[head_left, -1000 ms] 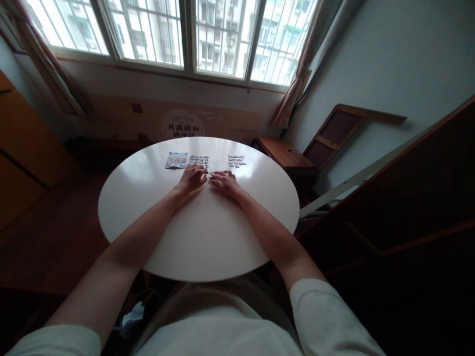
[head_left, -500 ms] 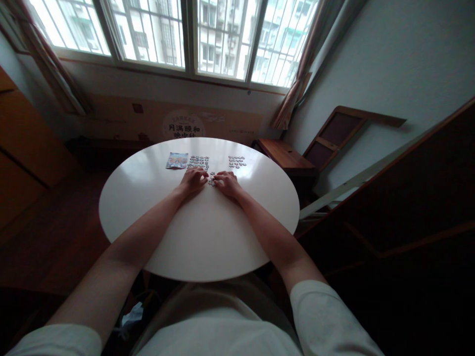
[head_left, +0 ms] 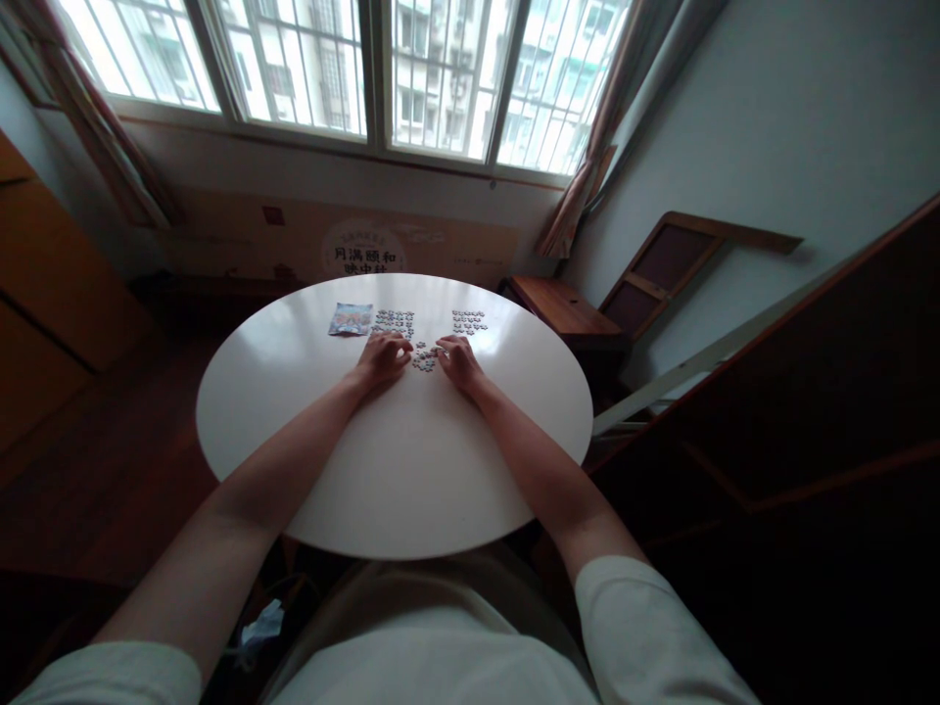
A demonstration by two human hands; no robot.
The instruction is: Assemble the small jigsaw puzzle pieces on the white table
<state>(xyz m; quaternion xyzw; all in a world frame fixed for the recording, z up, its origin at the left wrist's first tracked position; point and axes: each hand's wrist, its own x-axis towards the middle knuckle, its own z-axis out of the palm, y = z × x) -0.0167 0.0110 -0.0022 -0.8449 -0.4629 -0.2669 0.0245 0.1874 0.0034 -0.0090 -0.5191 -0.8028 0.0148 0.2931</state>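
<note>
On the round white worktop (head_left: pixel 397 470), puzzle pieces are set out in three groups. A loose cluster of pieces (head_left: pixel 428 365) lies between the two hands, apparently kept there so that it is within reach of both. The left hand (head_left: pixel 383 358) is rested at the left of this cluster, its fingers curled toward the thumb; whether anything is pinched cannot be told at this scale. The right hand (head_left: pixel 459 361) is held at the cluster's right edge, fingers bent and directed inward; whether a piece is gripped between fingertips and thumb likewise cannot be told. Beyond the left hand, a block of pieces (head_left: pixel 397 321) is arranged in rows, and a second, similar block (head_left: pixel 468 320) is arranged beyond the right hand; the rows are presumably spaced so that each piece can be seen separately. A picture sheet (head_left: pixel 351 319) is laid just beside the left block, probably where it can be consulted without being covered.
</note>
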